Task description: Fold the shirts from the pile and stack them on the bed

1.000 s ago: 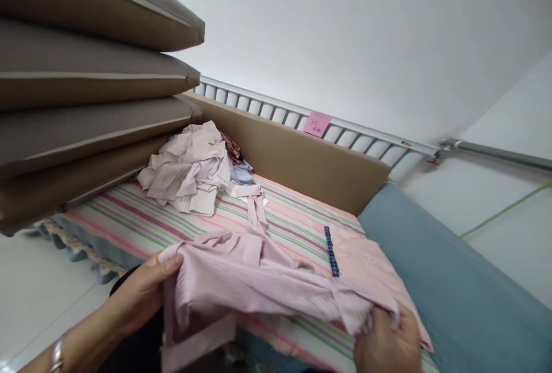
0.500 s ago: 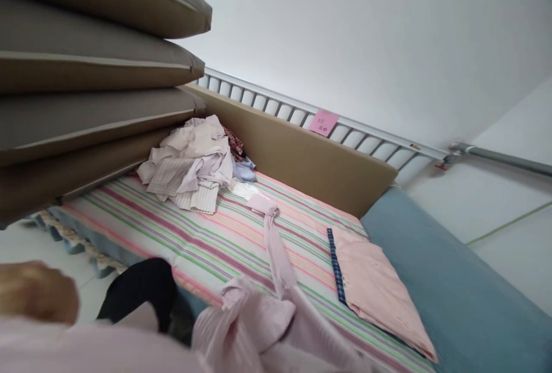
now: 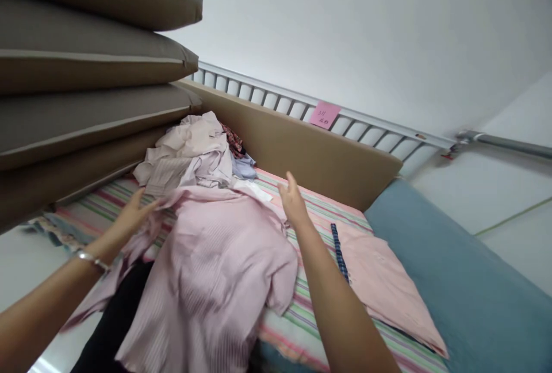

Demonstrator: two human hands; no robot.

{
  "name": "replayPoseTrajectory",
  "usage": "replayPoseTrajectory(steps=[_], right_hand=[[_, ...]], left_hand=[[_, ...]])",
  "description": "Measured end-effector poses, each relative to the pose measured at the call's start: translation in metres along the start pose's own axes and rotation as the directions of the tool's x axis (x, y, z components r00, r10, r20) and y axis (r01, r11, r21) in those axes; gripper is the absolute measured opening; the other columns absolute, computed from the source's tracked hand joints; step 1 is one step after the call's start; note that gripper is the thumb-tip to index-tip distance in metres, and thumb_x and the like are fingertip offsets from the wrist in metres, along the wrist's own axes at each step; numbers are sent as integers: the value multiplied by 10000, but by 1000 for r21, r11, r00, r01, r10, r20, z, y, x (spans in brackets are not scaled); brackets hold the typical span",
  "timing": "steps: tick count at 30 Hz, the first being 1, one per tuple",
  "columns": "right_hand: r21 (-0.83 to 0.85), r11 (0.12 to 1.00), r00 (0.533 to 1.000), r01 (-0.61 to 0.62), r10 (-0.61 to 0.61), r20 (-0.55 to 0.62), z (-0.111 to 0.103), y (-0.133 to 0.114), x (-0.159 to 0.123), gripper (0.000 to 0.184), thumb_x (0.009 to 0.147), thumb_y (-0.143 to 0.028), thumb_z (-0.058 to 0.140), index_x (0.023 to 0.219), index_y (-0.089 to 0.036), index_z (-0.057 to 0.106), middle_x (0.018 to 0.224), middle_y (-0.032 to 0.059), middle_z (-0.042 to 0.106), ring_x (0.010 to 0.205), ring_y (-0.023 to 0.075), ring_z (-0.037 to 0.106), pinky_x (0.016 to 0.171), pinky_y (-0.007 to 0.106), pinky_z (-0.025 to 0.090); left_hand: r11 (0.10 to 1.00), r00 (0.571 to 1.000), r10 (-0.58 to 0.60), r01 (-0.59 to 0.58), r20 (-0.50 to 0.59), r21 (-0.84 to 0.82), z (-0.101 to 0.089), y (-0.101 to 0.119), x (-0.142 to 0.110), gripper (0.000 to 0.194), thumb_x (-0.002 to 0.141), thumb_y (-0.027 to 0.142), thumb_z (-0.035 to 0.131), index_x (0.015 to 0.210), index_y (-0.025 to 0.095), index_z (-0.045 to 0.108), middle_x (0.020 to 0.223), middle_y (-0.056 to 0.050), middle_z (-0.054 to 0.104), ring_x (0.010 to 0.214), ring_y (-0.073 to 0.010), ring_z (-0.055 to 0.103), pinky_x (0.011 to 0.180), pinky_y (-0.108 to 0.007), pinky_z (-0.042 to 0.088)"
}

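Two hands (image 3: 134, 212) (image 3: 295, 203), pink garment (image 3: 224, 252) cut off below, left grip unclear

And it looked like a bedroom we were in, home or dormitory we couldn't say! We had a striped bedsheet (image 3: 302, 321) spread wide, a brown board (image 3: 340, 160) behind it, a slatted rail (image 3: 282, 104) beyond, thick cushions (image 3: 95, 68) stacked high, clothes (image 3: 194, 143) heaped beside them!
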State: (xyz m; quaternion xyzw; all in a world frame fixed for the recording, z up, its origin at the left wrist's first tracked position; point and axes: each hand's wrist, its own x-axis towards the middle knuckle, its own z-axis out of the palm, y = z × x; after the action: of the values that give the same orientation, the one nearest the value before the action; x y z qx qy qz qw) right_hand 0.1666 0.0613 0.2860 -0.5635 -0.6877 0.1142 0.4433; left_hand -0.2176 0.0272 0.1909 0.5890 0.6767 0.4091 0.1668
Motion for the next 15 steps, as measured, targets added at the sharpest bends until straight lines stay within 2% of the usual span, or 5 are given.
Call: replayPoseTrajectory(steps=[2,4,8,11,15], right_hand=[[-57,998,994,-40,46,104,10,31,-47,580,819,-473,435,1269,-115,505,1347,147,499,1268,256,427,1081,451,292],[-87,983,978,-161,171,118,11,69,-104,549,798,-487,438,1185,-126,582,1278,138,560,1220,254,480,1063,417,336],[-133,866,872,-482,488,20,2,133,-196,623,737,-536,443,1166,-110,594,1231,163,591,1166,292,531,1024,432,388],[-245,862,884,-445,466,34,9,152,-224,650,701,-469,479,1201,-63,565,1296,198,532,1241,317,460,1060,446,341],[-429,848,917,-313,387,98,33,143,-225,509,687,-285,500,1169,-152,595,1349,142,494,1298,313,389,1061,453,328]], left_hand=[[996,998,52,-55,38,76,17,-20,-21,651,887,420,440,1354,-15,315,1408,-212,397,1275,-289,392,1057,-394,318],[986,986,127,-137,109,92,31,-36,-50,578,859,424,467,1318,74,419,1384,-151,458,1279,-271,407,1084,-386,294],[966,974,154,-184,168,183,55,-54,-113,575,820,483,490,1276,133,493,1314,-135,540,1233,-273,472,1059,-405,347],[906,957,192,-258,220,335,69,-54,-143,584,796,480,529,1292,172,508,1339,-130,524,1271,-309,432,1074,-479,300],[832,935,233,-334,268,443,80,-39,-148,581,794,408,546,1344,237,467,1402,-119,458,1322,-322,361,1068,-513,274]])
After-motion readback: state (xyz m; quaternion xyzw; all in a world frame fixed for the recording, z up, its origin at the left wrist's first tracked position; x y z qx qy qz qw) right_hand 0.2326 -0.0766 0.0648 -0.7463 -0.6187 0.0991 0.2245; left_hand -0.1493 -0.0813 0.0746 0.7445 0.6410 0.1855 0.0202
